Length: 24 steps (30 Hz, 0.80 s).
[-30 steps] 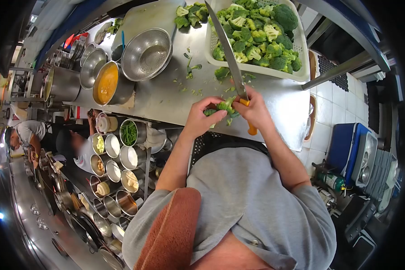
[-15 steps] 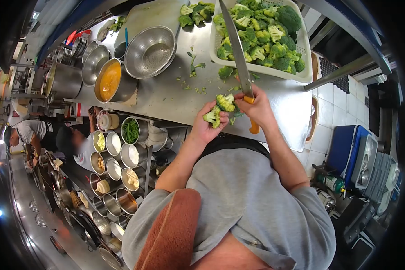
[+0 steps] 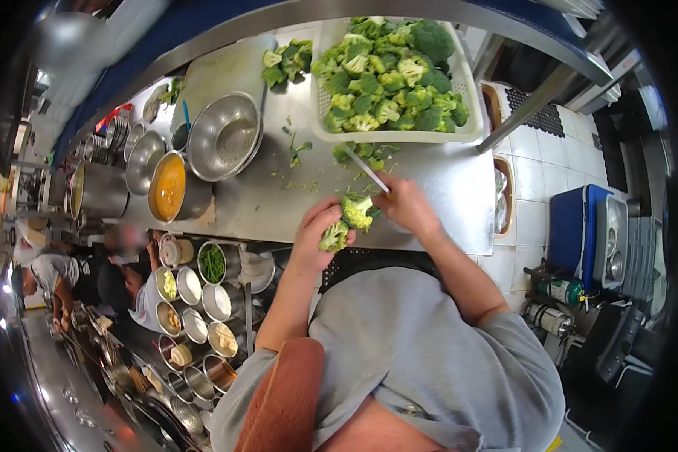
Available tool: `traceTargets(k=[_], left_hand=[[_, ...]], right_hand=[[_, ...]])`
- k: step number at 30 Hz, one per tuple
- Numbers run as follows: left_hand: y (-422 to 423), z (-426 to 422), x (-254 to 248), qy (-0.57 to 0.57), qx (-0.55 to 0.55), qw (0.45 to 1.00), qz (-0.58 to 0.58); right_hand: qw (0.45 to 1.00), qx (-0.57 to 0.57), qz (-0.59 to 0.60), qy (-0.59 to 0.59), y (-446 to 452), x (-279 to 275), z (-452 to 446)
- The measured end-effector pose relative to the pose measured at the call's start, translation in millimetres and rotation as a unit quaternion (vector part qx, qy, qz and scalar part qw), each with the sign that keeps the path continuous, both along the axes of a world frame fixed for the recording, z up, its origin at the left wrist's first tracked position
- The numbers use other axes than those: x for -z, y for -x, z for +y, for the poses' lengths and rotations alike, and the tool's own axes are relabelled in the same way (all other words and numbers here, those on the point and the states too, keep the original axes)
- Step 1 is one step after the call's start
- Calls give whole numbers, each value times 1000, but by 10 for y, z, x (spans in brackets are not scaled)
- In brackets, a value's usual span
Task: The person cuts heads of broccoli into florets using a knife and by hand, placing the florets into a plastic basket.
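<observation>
Broccoli florets point(image 3: 356, 212) are held in my left hand point(image 3: 316, 232), its fingers closed round them over the counter's front edge. My right hand point(image 3: 405, 206) grips the knife point(image 3: 371, 169), whose blade points up and away toward the basket; the handle is hidden in the fist. Just beyond the hands stands a white perforated basket point(image 3: 399, 137) heaped with cut broccoli point(image 3: 388, 79). Small green scraps point(image 3: 297, 153) lie on the steel counter point(image 3: 264, 215) near the blade and left of it.
A steel colander point(image 3: 226, 137), a pot of orange liquid point(image 3: 169, 188) and a cutting board point(image 3: 222, 71) with broccoli beside it are at the left. Containers of ingredients point(image 3: 212, 262) sit below. Two people work at far left. A metal post point(image 3: 526, 104) rises at right.
The view has shifted, so the basket and counter appear lower and farther left. The knife has swung down from upright to a foreshortened slant. The left hand has turned with the florets.
</observation>
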<state>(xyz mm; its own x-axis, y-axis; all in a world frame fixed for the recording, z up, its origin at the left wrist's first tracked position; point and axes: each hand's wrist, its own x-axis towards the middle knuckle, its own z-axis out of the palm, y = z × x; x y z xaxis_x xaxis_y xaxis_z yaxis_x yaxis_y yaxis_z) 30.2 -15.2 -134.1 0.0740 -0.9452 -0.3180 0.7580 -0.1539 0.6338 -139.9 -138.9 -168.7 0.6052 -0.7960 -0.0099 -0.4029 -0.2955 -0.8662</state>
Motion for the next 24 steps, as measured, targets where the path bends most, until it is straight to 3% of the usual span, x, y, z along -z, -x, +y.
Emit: traceTargets(k=[2,4,5,6,8,9,11,12,15,17,19,21,23,24], left_hand=[[8,-214,-361,42,16,966,-253],[126,-745,-703,201,-62,813,-543],[159,-1062,-798,238,-100,740,-622],[186,-1387,-851,274,-136,655,-691],[229,-1957,-747,268,-118,600,-744],[253,-2182,-631,273,-118,598,-744],[300,-2487,-350,286,-36,384,-877],[349,-2465,-264,226,66,363,-901],[377,-2481,79,226,45,374,-898],[434,-2281,-210,222,48,389,-893],[412,-1851,-744,307,-28,590,-746],[118,-1281,-1214,323,-14,652,-686],[-323,-667,-1385,338,95,807,-475],[-570,-441,-1309,248,170,791,-533]], right_hand=[[999,-38,16,21,10,47,50],[999,-42,12,27,-7,86,84],[998,-47,9,32,-11,100,94],[998,-46,6,34,-3,111,90],[997,-56,32,47,37,110,48],[997,-52,31,51,58,94,41],[997,-56,32,41,99,67,42],[997,-50,30,41,121,64,38],[998,-55,25,21,190,119,27],[997,-66,30,40,231,259,1],[997,-55,24,40,256,326,-50],[998,-50,15,43,261,286,-117],[997,-33,65,-1,308,53,-184],[997,-39,64,-2,319,18,-196]])
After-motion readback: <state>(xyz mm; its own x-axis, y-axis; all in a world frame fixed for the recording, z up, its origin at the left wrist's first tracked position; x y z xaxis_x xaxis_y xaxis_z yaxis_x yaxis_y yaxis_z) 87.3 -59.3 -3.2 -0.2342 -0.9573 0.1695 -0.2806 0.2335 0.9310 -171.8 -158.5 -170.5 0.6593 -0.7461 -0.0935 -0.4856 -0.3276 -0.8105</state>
